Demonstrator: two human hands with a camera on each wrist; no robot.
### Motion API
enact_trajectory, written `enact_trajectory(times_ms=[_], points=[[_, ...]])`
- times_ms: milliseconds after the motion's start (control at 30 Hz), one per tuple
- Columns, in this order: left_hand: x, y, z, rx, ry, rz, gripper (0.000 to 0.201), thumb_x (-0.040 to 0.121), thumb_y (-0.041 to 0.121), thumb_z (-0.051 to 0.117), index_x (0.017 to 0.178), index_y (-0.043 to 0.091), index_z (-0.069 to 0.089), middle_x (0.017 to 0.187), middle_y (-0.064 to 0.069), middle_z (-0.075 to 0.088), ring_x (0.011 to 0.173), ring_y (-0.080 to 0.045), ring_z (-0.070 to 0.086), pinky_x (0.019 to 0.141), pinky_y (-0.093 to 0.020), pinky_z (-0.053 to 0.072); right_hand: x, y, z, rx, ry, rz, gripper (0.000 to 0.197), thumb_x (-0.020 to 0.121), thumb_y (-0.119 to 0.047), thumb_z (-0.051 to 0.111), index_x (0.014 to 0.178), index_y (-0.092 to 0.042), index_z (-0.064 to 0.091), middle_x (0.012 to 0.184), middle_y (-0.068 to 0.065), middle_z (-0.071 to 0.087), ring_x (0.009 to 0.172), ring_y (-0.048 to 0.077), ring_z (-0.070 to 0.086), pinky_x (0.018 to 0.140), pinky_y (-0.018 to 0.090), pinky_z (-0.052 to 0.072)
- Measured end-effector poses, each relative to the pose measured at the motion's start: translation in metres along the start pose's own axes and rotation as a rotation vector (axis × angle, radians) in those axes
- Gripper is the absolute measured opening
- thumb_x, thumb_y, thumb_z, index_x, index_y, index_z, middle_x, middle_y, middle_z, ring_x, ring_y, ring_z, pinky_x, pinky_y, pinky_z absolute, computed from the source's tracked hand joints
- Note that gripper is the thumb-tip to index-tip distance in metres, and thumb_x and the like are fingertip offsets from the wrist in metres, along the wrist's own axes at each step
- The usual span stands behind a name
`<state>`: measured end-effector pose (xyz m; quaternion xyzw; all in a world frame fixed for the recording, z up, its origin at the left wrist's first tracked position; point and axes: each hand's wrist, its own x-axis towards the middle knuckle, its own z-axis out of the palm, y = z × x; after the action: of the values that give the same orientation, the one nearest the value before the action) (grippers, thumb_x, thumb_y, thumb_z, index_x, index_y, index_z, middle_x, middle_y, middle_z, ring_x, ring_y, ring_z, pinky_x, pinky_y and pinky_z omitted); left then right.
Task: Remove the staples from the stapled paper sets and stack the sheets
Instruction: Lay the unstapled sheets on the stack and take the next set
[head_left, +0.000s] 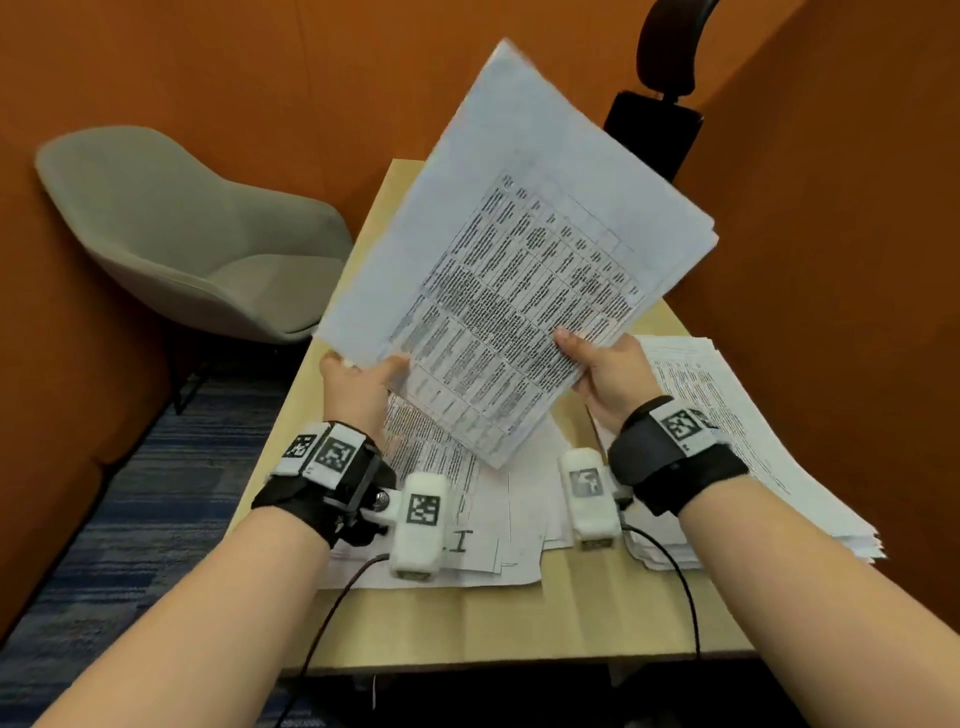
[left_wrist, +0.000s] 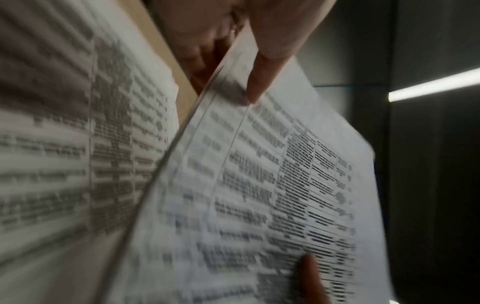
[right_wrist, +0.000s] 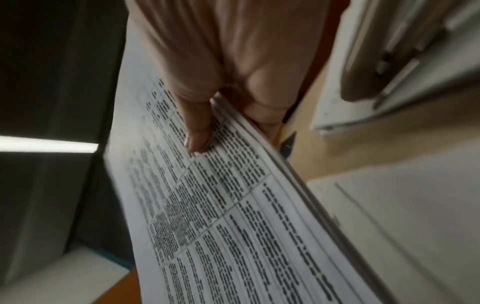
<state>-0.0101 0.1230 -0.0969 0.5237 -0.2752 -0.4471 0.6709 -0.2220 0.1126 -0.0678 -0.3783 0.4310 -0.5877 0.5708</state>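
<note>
Both forearms reach fwd over the table (head_left: 519, 623), wrists raised, w/ a paper set (head_left: 514, 270) held up off the surface between them, tilted so its printed table faces the head cam. Left hand (head_left: 358, 379) grips the set's lower-left corner: thumb (left_wrist: 259, 82) lies flat on the printed face, other fingers curl behind the sheets, mostly hidden. Right hand (head_left: 613, 374) grips the near-right edge the same way; thumb (right_wrist: 197, 127) presses on the print, fingers wrapped under the stack edge, so both hands are closed around the paper, not spread. Right wrist view shows several sheet edges fanned slightly at the grip. Can't tell from any view whether a staple is in the set. Under the raised set, loose printed sheets (head_left: 467, 525) lie spread on the table near the left wrist; a thicker stack of sheets (head_left: 737, 441) sits at the table's right side, under the right forearm, edges uneven. Grey chair (head_left: 197, 234) stands left of the table, apart from it.
</note>
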Motion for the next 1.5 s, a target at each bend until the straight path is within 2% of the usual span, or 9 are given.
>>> enact_trajectory(times_ms=[133,300,433,667,833,1000,1167,1333,1500], points=[[0.018,0.010,-0.021,0.389,0.028,0.157,0.113,0.062,0.020,0.085,0.148,0.020,0.010,0.147,-0.010,0.028,0.133,-0.020,0.032,0.114,-0.042,0.023,-0.005,-0.016,-0.008,-0.214,-0.126,-0.107,0.042,0.058,-0.016,0.078,0.098,-0.013,0.065,0.106,0.012,0.069,0.099,0.029,0.066,0.089,0.051,0.050],[0.009,0.025,-0.015,0.303,-0.272,0.309,0.048,0.073,0.006,0.074,0.117,-0.001,0.055,0.101,0.004,0.065,0.085,0.005,0.063,0.078,-0.017,0.051,-0.006,-0.027,-0.006,-0.377,-0.228,-0.157,0.014,0.082,-0.001,0.062,0.092,-0.011,0.064,0.099,0.008,0.071,0.092,0.024,0.069,0.082,0.041,0.055],[0.002,0.034,-0.009,0.218,-0.252,0.406,0.024,0.078,0.003,0.070,0.097,0.013,0.060,0.078,0.017,0.069,0.072,0.010,0.063,0.068,-0.009,0.049,-0.007,-0.030,0.000,-0.310,-0.237,-0.205,0.015,0.082,-0.001,0.062,0.092,-0.013,0.063,0.088,-0.001,0.074,0.087,0.017,0.070,0.074,0.032,0.057],[0.000,0.026,-0.011,0.192,-0.291,0.306,0.032,0.074,-0.001,0.072,0.098,0.011,0.055,0.090,0.005,0.065,0.069,0.007,0.065,0.066,-0.012,0.052,-0.014,-0.021,0.002,-0.282,-0.211,-0.220,0.052,0.048,-0.040,0.086,0.093,-0.021,0.068,0.100,0.002,0.073,0.097,0.023,0.068,0.080,0.038,0.057],[-0.007,0.021,-0.004,0.244,-0.320,0.261,0.027,0.074,0.006,0.074,0.087,0.026,0.060,0.091,0.008,0.066,0.077,0.004,0.064,0.074,-0.017,0.052,-0.013,-0.021,0.005,-0.308,-0.143,-0.206,0.032,0.074,0.003,0.068,0.095,-0.019,0.057,0.097,-0.002,0.067,0.091,0.013,0.067,0.087,0.037,0.053],[-0.009,0.019,0.002,0.219,-0.302,0.214,0.021,0.076,0.005,0.072,0.080,0.022,0.061,0.072,0.016,0.068,0.064,0.008,0.063,0.064,-0.010,0.051,-0.014,-0.018,0.006,-0.336,-0.093,-0.183,0.026,0.077,0.004,0.066,0.090,-0.017,0.058,0.093,-0.001,0.068,0.086,0.011,0.067,0.084,0.035,0.054],[-0.009,0.023,0.005,0.298,-0.257,0.199,0.020,0.082,0.011,0.067,0.102,0.012,0.062,0.096,-0.003,0.065,0.084,-0.015,0.062,0.078,-0.025,0.049,-0.010,-0.024,0.008,-0.421,-0.014,-0.195,0.027,0.081,0.001,0.066,0.103,-0.013,0.058,0.109,0.007,0.066,0.092,0.014,0.067,0.086,0.040,0.055],[-0.012,0.032,0.014,0.500,-0.178,0.292,0.032,0.083,0.020,0.067,0.111,0.004,0.064,0.101,-0.007,0.066,0.088,-0.018,0.059,0.077,-0.025,0.045,-0.014,-0.042,0.030,-0.850,0.330,-0.791,0.095,0.075,-0.007,0.074,0.148,-0.010,0.013,0.154,0.017,0.011,0.142,0.025,0.016,0.118,0.026,0.009],[-0.027,0.048,0.033,0.736,-0.276,0.506,0.013,0.086,0.016,0.063,0.080,0.006,0.066,0.071,-0.010,0.059,0.069,-0.023,0.050,0.058,-0.026,0.031,-0.029,-0.048,0.070,-1.688,0.047,-1.569,0.057,0.072,-0.008,0.066,0.127,-0.015,0.054,0.146,0.013,0.038,0.134,0.038,0.021,0.109,0.055,-0.012]])
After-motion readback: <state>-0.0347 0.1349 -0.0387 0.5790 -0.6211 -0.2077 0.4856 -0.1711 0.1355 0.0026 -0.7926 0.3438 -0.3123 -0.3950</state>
